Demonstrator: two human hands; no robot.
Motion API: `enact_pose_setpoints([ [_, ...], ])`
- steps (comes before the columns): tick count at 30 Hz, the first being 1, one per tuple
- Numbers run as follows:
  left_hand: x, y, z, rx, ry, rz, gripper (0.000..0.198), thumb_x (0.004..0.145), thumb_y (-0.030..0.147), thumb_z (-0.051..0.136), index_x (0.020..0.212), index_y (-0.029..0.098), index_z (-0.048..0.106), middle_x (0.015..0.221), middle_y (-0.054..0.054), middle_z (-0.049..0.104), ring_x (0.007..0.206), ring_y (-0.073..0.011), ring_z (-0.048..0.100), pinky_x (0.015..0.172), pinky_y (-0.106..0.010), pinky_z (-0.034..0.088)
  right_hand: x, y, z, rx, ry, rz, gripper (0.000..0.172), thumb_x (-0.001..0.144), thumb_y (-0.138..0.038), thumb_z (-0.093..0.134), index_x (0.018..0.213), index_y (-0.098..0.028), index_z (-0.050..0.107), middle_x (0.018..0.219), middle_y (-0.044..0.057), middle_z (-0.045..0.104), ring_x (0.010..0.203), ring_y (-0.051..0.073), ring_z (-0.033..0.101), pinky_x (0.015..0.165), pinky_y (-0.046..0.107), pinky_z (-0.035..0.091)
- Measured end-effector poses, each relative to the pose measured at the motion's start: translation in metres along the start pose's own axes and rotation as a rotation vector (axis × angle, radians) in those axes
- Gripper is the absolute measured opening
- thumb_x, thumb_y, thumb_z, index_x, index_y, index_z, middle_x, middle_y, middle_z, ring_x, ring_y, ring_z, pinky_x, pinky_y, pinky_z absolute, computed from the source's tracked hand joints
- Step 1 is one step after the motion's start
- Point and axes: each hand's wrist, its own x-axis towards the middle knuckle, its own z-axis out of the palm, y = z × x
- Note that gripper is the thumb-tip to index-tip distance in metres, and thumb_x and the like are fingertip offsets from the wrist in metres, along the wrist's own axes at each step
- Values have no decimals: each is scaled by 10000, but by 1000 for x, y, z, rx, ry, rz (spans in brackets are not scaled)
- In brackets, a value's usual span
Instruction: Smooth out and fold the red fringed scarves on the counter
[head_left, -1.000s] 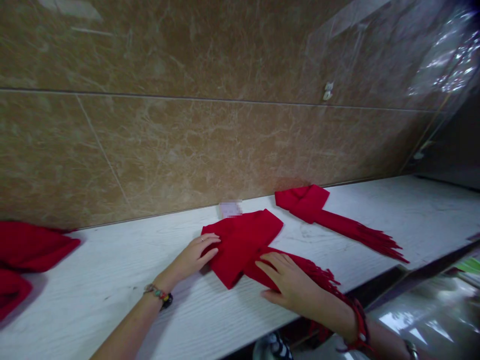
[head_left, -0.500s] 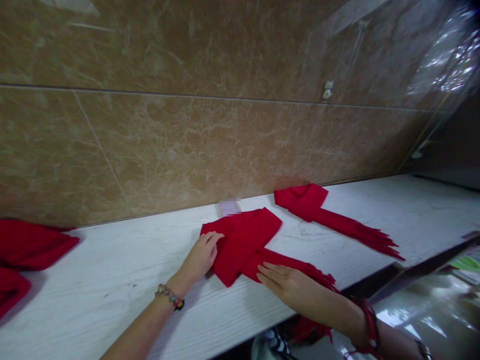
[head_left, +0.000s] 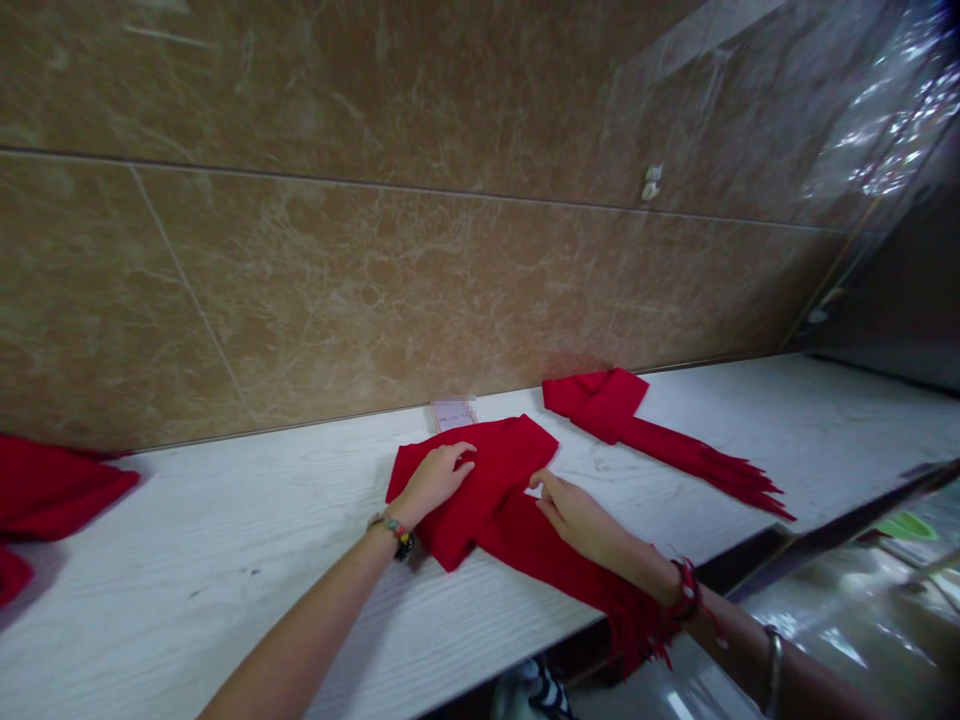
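The left hand [head_left: 436,482] lay loosely spread, gripping nothing, across the fringed red scarf [head_left: 507,462] on the pale, wood-grained counter [head_left: 300,500], seemingly steadying its crossed, matte folds. The right hand [head_left: 583,518] curled half-open over the red scarf's tail; whether it pinched cloth could not be told. A second scarf [head_left: 660,445] lay right of the red scarf.

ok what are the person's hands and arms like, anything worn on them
The left hand is ungloved, with a multicoloured beaded bracelet. The right hand, also ungloved, has a red cord bracelet and, farther up, a silver-coloured bangle. No sleeves show.
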Motion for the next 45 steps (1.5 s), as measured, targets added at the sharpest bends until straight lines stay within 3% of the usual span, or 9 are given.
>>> enact_pose_setpoints([
  [8, 3, 0, 1, -8, 44, -4, 324, 841, 255, 437, 1135, 163, 539, 1060, -77, 607, 941, -167, 559, 873, -285, 413, -8, -4, -2, -240, -90, -48, 294, 834, -59, 315, 1004, -143, 541, 960, 106, 565, 817, 157, 557, 724, 251, 427],
  [13, -17, 0, -12, 209, -161, 203, 349, 867, 399, 375, 1199, 357, 473, 1383, -15, 331, 1231, -257, 321, 971, -468, 287, -6, 3, -3, -364, -158, -130, 486, 775, 18, 315, 1151, -217, 513, 1014, 84, 558, 775, 128, 578, 672, 208, 426],
  [16, -27, -2, -12, 259, -275, 191, 378, 890, 430, 284, 1256, 406, 374, 1430, 19, 243, 1285, -264, 225, 983, -529, 231, -9, 1, -5, -457, -177, -168, 561, 771, 22, 306, 1223, -273, 460, 977, 69, 565, 661, 113, 590, 574, 198, 420],
  [21, -31, -4, -4, 277, -179, 173, 400, 901, 396, 264, 1278, 327, 379, 1411, -20, 291, 1281, -234, 248, 1000, -482, 239, -11, -9, -8, -597, -116, -221, 487, 818, -60, 367, 1258, -259, 424, 922, 79, 578, 594, 125, 585, 538, 223, 438],
  [28, -40, -25, -25, 185, 3, 209, 376, 895, 280, 301, 1187, 172, 511, 1181, -86, 544, 1092, -172, 473, 962, -344, 355, -27, -30, 17, -559, 140, -477, 410, 782, -320, 541, 1134, -110, 542, 1136, 145, 561, 1058, 270, 494, 877, 401, 423],
  [32, -47, -42, -36, 179, -51, 227, 347, 873, 304, 368, 1153, 193, 539, 1152, -72, 550, 1042, -160, 505, 945, -310, 387, -33, -31, 38, -616, 204, -585, 316, 754, -118, 533, 1062, -67, 581, 1029, 143, 630, 957, 241, 576, 799, 336, 483],
  [36, -48, -52, -33, 240, -101, 241, 370, 880, 315, 354, 1221, 240, 477, 1341, -52, 400, 1245, -196, 317, 1043, -399, 258, -29, -32, 36, -677, 261, -653, 315, 732, -8, 479, 1026, -35, 588, 969, 160, 650, 895, 228, 612, 753, 304, 511],
  [41, -49, -50, -30, 238, -123, 184, 380, 886, 330, 329, 1237, 256, 457, 1379, -45, 350, 1293, -203, 225, 1063, -432, 191, -38, -39, 35, -639, 184, -670, 346, 751, -1, 439, 1063, -49, 580, 1045, 166, 623, 969, 237, 585, 811, 325, 497],
  [45, -48, -45, -28, 34, 62, 55, 362, 855, 340, 396, 1186, 246, 507, 1372, -32, 359, 1281, -186, 253, 1069, -377, 188, -42, -39, 24, -463, -20, -585, 358, 792, -59, 414, 1116, -90, 561, 1122, 141, 590, 1042, 229, 542, 878, 356, 458],
])
